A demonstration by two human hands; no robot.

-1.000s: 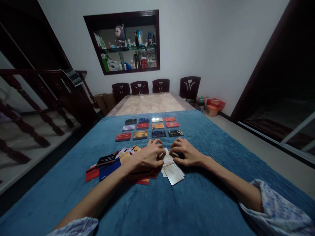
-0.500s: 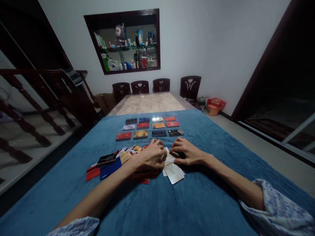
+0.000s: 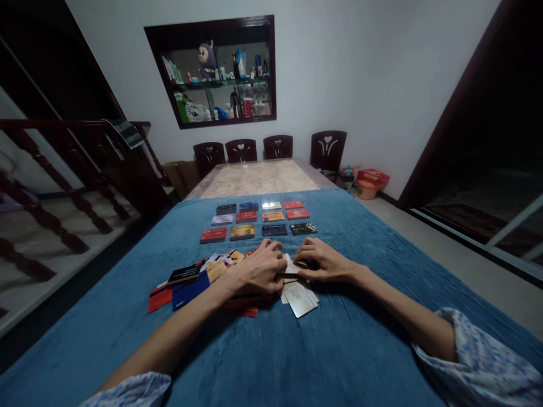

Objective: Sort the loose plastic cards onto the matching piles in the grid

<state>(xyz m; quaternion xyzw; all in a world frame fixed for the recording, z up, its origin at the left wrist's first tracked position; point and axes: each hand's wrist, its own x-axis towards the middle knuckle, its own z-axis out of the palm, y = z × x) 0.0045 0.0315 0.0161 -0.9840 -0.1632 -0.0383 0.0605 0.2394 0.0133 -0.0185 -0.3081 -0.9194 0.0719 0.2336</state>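
My left hand (image 3: pixel 258 270) rests on a loose heap of plastic cards (image 3: pixel 190 280) on a blue cloth, its fingers curled and pinching the edge of a white card (image 3: pixel 292 267). My right hand (image 3: pixel 323 263) meets it from the right, fingers bent onto the same white card and a dark one beneath. More pale cards (image 3: pixel 300 298) fan out just below both hands. Beyond the hands, several cards lie face up in neat rows (image 3: pixel 258 220).
The blue cloth (image 3: pixel 322 350) covers the near end of a long marble-topped table (image 3: pixel 258 178). Dark wooden chairs (image 3: pixel 278 147) stand at its far end under a wall niche. A stair railing runs along the left; a red basket (image 3: pixel 370 182) sits on the floor at right.
Both hands stay over the white card with only small finger shifts; my right hand has closed in slightly toward the left.
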